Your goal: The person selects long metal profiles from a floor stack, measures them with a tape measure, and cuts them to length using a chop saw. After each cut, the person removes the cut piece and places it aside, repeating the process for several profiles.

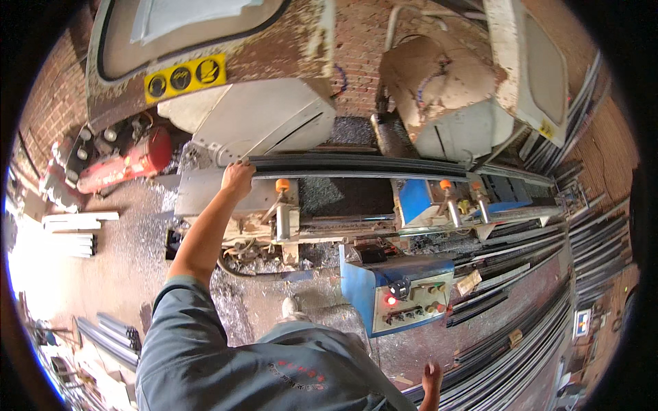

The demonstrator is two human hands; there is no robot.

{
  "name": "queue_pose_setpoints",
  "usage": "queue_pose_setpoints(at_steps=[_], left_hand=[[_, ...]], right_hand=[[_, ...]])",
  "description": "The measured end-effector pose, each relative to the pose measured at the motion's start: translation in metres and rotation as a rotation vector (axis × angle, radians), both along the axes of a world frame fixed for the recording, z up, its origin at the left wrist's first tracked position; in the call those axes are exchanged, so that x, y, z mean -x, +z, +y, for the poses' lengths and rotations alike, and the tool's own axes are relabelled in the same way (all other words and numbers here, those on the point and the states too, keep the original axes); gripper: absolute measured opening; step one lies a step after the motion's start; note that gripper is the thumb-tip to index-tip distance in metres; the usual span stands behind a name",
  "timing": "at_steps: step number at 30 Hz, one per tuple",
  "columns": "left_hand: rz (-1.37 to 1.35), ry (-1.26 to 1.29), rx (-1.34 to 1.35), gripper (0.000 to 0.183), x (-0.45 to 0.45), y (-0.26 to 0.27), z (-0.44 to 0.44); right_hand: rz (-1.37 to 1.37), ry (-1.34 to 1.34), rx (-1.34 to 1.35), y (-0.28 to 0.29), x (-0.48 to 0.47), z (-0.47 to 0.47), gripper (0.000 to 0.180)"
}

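Observation:
My left hand (238,180) grips the left end of a long dark metal profile (354,165) lying across a double-head cutting saw. Behind that end stands the grey metal blade guard (267,120) of the left saw head. Clamps with orange tips, one of them a cylinder clamp (282,210), stand at the near side of the profile. My right hand (432,377) hangs low at the lower right, away from the profile; its fingers are blurred, and whether it holds anything cannot be made out.
A blue control box (406,298) with a lit red lamp stands before the machine. Long profiles (519,354) lie on the floor at right. A red air compressor tank (126,159) is at left. Metal chips (231,303) cover the floor around my feet.

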State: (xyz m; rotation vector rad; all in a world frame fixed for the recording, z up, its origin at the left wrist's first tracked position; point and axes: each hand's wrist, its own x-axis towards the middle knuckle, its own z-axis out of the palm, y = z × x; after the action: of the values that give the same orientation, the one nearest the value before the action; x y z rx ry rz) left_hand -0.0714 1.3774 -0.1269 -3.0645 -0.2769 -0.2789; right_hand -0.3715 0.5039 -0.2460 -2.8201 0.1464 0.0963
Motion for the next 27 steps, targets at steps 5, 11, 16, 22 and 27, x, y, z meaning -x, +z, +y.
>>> queue_pose_setpoints(at_steps=[5,11,16,22,27], left_hand=[[-0.243,0.106,0.129,0.037,0.040,-0.014,0.006],[-0.432,0.095,0.245,0.045,0.139,-0.028,-0.072],[-0.067,0.212,0.359,0.045,0.290,-0.094,-0.222],[0.173,0.695,0.697,0.058,0.434,-0.156,-0.426],[0.217,1.039,0.996,0.059,0.494,-0.202,-0.511]], right_hand=[[-0.032,0.332,-0.197,0.107,-0.176,0.132,0.026],[-0.277,0.982,-0.087,0.165,-0.341,0.274,0.041],[-0.418,1.074,0.057,0.141,-0.463,0.380,0.063],[-0.689,1.121,0.305,0.098,-0.550,0.478,0.098],[-0.601,1.107,0.373,0.090,-0.565,0.504,0.101]])
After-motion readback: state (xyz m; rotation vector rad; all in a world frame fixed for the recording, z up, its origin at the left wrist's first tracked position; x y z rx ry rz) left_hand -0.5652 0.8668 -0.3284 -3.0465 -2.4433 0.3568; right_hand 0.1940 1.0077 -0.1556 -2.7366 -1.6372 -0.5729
